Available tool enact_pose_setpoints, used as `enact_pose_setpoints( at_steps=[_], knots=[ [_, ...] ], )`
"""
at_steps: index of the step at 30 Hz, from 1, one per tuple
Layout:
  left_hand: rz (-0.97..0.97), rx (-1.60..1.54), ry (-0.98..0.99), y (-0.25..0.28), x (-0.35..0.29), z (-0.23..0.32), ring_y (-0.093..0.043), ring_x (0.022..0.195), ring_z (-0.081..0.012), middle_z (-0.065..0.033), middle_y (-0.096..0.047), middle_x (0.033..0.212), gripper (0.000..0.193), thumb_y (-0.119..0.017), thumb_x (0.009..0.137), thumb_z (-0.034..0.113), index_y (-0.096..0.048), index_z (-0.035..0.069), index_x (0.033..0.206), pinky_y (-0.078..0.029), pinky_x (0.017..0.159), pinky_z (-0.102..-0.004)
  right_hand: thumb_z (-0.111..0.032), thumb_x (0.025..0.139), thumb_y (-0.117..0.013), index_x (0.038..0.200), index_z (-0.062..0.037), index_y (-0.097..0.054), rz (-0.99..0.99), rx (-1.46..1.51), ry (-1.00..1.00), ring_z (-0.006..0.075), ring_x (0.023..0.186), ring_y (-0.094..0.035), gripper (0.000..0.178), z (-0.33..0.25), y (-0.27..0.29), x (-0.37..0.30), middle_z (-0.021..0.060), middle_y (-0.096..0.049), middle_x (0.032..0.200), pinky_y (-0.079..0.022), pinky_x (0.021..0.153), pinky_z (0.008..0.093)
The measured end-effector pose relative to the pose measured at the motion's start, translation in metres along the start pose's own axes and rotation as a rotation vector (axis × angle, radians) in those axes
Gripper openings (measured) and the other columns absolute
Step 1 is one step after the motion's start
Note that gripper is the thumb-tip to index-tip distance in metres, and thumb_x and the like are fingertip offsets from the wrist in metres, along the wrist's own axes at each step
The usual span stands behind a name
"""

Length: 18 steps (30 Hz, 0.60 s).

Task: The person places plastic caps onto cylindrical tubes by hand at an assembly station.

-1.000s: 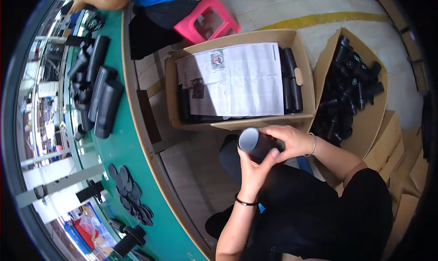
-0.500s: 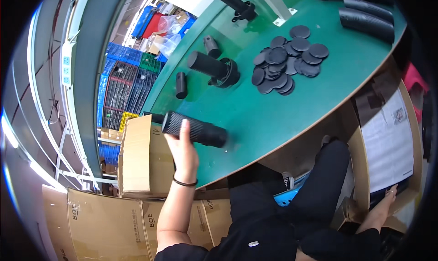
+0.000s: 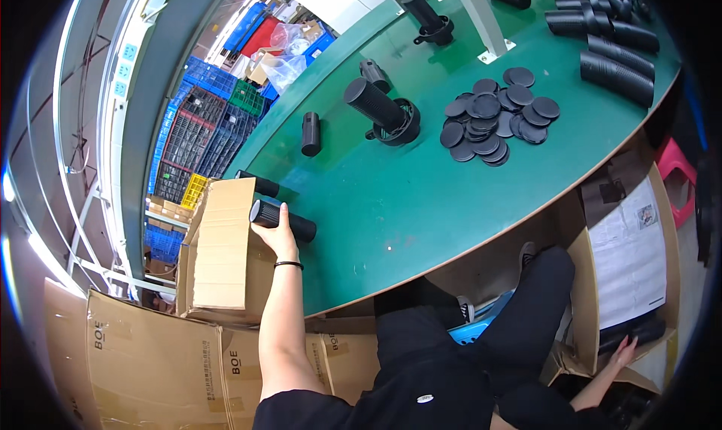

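My left hand (image 3: 278,240) is closed round a black cylindrical tube (image 3: 299,227) with a ribbed end, low over the table's left end. Close behind it lies another black tube (image 3: 258,182), partly hidden by a carton flap. At the lower right, my right hand (image 3: 621,353) reaches into an open carton (image 3: 596,279), its fingers against a dark tube (image 3: 643,329) at the near end. That tube is partly covered by the carton wall and a white printed sheet (image 3: 628,257).
On the green table (image 3: 391,204) are a pile of black discs (image 3: 485,118), a tube standing in a ring-shaped base (image 3: 376,106), a similar one (image 3: 427,20) farther back, and several ribbed tubes (image 3: 617,69). A metal post (image 3: 481,20) rises there. An open carton (image 3: 222,242) abuts the table's left end.
My left hand has moved left with its tube, toward the left carton. My right hand has shifted nearer me in the right carton, where more of a dark tube shows.
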<state>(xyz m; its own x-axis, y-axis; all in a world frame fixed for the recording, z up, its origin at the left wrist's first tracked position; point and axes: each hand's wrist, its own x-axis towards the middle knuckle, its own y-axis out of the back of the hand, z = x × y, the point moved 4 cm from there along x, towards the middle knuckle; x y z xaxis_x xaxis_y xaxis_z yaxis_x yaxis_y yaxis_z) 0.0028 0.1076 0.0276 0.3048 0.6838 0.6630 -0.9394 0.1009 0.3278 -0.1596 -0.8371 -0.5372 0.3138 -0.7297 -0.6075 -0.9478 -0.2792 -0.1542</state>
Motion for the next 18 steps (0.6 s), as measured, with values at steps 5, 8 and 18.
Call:
enact_pose_setpoints(
  at_steps=[5,8,18],
  knots=[
    [-0.083,-0.113,0.067,0.006,-0.002,-0.019,-0.050,0.110,-0.0247,-0.0168,-0.045,0.124,0.080,-0.080,0.074,0.019,-0.031,-0.002,0.134,-0.041,0.097,-0.0370,-0.017,0.089,-0.061,0.133,0.0025,-0.036,-0.570,0.171,0.237,0.0242,0.115,-0.051,0.054,-0.073,-0.105,-0.246,0.0155,-0.044,0.134,-0.040,0.101,0.0338],
    [-0.039,-0.221,0.112,0.002,-0.002,-0.017,-0.050,0.109,-0.0251,-0.0144,-0.048,0.120,0.069,-0.077,0.078,0.021,-0.037,-0.002,0.129,-0.040,0.097,-0.0344,-0.008,0.080,-0.065,0.130,-0.0012,-0.039,-0.868,-0.149,0.379,0.0236,0.114,-0.051,0.057,-0.066,-0.170,-0.314,0.0110,-0.047,0.129,-0.038,0.102,0.0340],
    [-0.670,-0.717,-0.079,-0.002,-0.122,0.130,-0.047,0.116,-0.0220,-0.0151,-0.048,0.125,0.058,-0.065,0.086,0.016,-0.035,0.003,0.133,-0.036,0.101,-0.0364,-0.016,0.063,-0.080,0.115,0.0005,-0.056,-1.767,-0.484,0.990,0.0249,0.092,-0.061,0.059,-0.064,-0.453,-0.691,0.0141,-0.061,0.102,-0.049,0.081,0.0334]
  ],
)
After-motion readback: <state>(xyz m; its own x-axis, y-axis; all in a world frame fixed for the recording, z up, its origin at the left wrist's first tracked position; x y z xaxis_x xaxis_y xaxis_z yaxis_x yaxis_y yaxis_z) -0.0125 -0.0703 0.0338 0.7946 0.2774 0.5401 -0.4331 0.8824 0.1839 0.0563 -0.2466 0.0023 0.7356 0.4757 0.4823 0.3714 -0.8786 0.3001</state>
